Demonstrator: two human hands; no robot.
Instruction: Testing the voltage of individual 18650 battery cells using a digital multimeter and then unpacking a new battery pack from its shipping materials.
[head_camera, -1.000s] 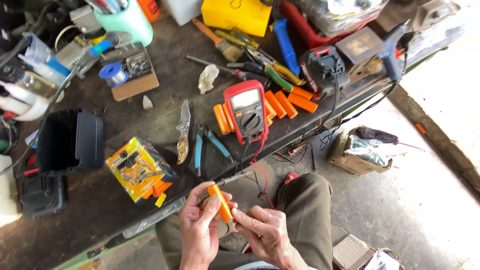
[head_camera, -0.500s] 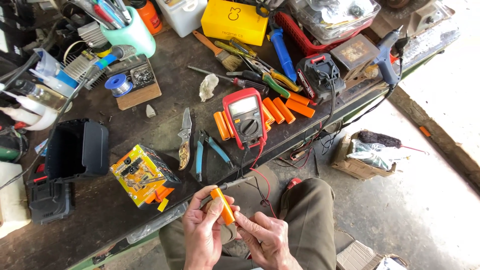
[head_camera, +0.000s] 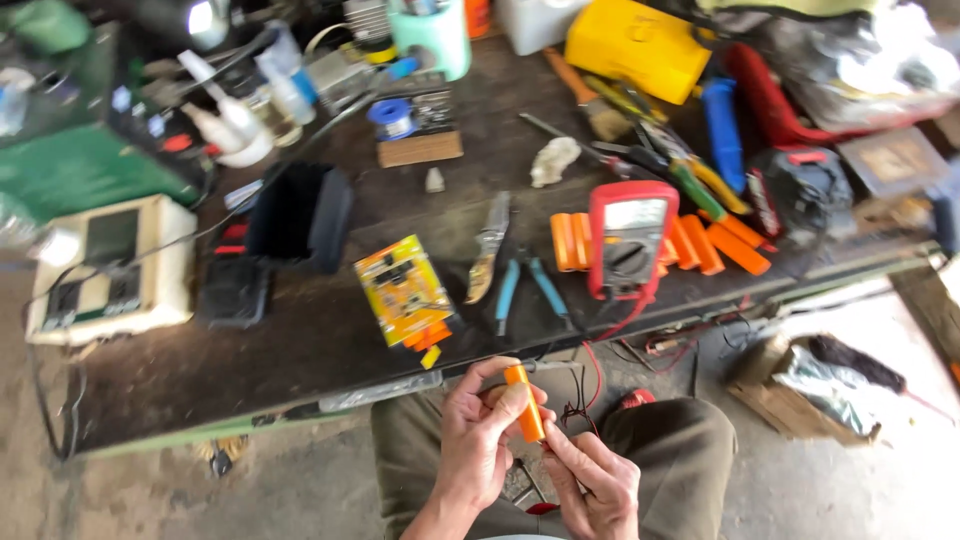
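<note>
My left hand (head_camera: 478, 435) grips an orange cylindrical battery cell (head_camera: 525, 402) upright over my lap. My right hand (head_camera: 592, 480) pinches a thin probe at the cell's lower end, with red and black leads (head_camera: 585, 390) running up to the workbench. A red multimeter (head_camera: 628, 238) lies on the bench above my hands, with several more orange cells (head_camera: 715, 243) lined up beside it. A yellow battery pack with a circuit board (head_camera: 403, 290) lies to the left of blue-handled pliers (head_camera: 525, 285).
A dark workbench (head_camera: 300, 350) is crowded: black box (head_camera: 298, 213), beige meter case (head_camera: 110, 265), folding knife (head_camera: 488, 248), solder spool on a wood block (head_camera: 415, 125), yellow case (head_camera: 640, 45), screwdrivers. A cardboard box (head_camera: 800, 395) sits on the concrete floor at right.
The view has shifted to the left and slightly down. My hands keep holding the orange cell in much the same pose, now nearer the bench edge.
</note>
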